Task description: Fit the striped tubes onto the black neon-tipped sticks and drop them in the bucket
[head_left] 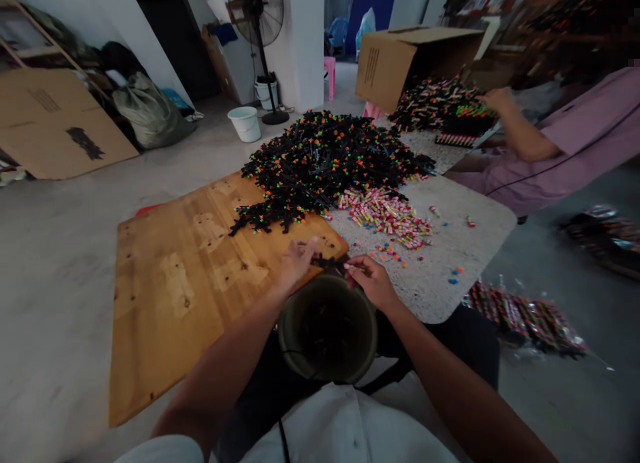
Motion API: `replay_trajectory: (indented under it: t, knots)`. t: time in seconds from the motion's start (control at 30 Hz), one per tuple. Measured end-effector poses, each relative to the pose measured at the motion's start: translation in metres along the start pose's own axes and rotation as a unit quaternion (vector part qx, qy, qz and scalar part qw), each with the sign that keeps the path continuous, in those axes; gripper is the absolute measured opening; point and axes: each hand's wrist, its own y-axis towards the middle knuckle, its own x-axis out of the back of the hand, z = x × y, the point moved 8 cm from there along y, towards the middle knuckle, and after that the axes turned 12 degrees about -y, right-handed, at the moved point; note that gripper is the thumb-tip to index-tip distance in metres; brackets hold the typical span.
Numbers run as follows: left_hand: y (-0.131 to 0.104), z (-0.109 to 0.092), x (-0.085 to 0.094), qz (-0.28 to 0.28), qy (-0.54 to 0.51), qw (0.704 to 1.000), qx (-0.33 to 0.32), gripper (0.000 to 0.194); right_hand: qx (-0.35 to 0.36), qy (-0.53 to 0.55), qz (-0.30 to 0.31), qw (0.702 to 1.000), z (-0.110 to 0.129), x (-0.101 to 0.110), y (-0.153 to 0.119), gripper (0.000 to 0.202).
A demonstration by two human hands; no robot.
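Note:
Above a round dark bucket (327, 329), my left hand (299, 257) has its fingers closed on the left end of a small black piece (327, 261). At the right end of that piece, my right hand (369, 277) pinches a tiny pinkish item. Beyond my hands lies a large heap of black pieces with orange and green tips (325, 159). To the right of it is a pile of small pink, white and yellow pieces (387, 216). Loose orange and blue bits (393, 253) lie near my right hand.
A wooden board (165, 303) is at the left, a speckled grey tabletop (430, 283) at the right. Another person's arm (525, 129) reaches to a pile by a cardboard box (383, 69). Bagged pieces (530, 316) lie on the floor; a fan (255, 6) and white bucket (245, 124) stand behind.

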Motion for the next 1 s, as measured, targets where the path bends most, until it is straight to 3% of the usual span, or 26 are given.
replay_trajectory:
  t: [0.1,0.17,0.2,0.27,0.33,0.4,0.47,0.63,0.8,0.9,1.0]
  knots:
    - [0.032,-0.02,0.036,-0.086,0.189,0.975,-0.073,0.019,-0.032,-0.065,0.139,0.988,-0.02,-0.01,-0.009,0.029]
    - [0.055,-0.033,0.048,-0.121,0.304,0.94,-0.097,0.018,-0.034,-0.135,0.228,0.964,-0.029,-0.019,-0.013,0.025]
    - [0.065,-0.038,0.05,-0.132,0.36,0.918,-0.101,0.021,-0.028,-0.174,0.238,0.955,-0.03,-0.018,-0.011,0.023]
    - [0.085,-0.042,0.052,-0.136,0.416,0.895,-0.091,0.027,-0.007,-0.254,0.188,0.949,-0.026,-0.004,0.007,0.02]
    - [0.098,-0.042,0.052,-0.125,0.423,0.894,-0.079,0.03,0.006,-0.344,0.08,0.935,-0.013,0.02,0.036,0.023]
    - [0.106,-0.039,0.052,-0.111,0.402,0.907,-0.06,0.025,0.002,-0.443,-0.023,0.896,0.002,0.044,0.068,0.024]
    - [0.108,-0.034,0.055,-0.099,0.364,0.926,-0.03,0.019,-0.013,-0.514,-0.078,0.854,0.013,0.058,0.098,0.024]
    - [0.094,-0.021,0.063,-0.075,0.262,0.962,0.0,0.015,-0.056,-0.587,-0.065,0.805,0.014,0.054,0.15,0.028]
    - [0.066,-0.004,0.057,0.034,-0.002,0.999,0.039,0.043,-0.068,-0.598,-0.055,0.797,0.01,0.05,0.161,0.033]
    - [0.049,-0.005,0.048,0.09,-0.127,0.985,0.072,0.043,-0.088,-0.596,-0.058,0.796,0.011,0.056,0.16,0.03]
    - [0.037,-0.017,0.037,0.1,-0.211,0.97,0.062,0.035,-0.101,-0.595,-0.072,0.794,0.018,0.054,0.152,0.027]
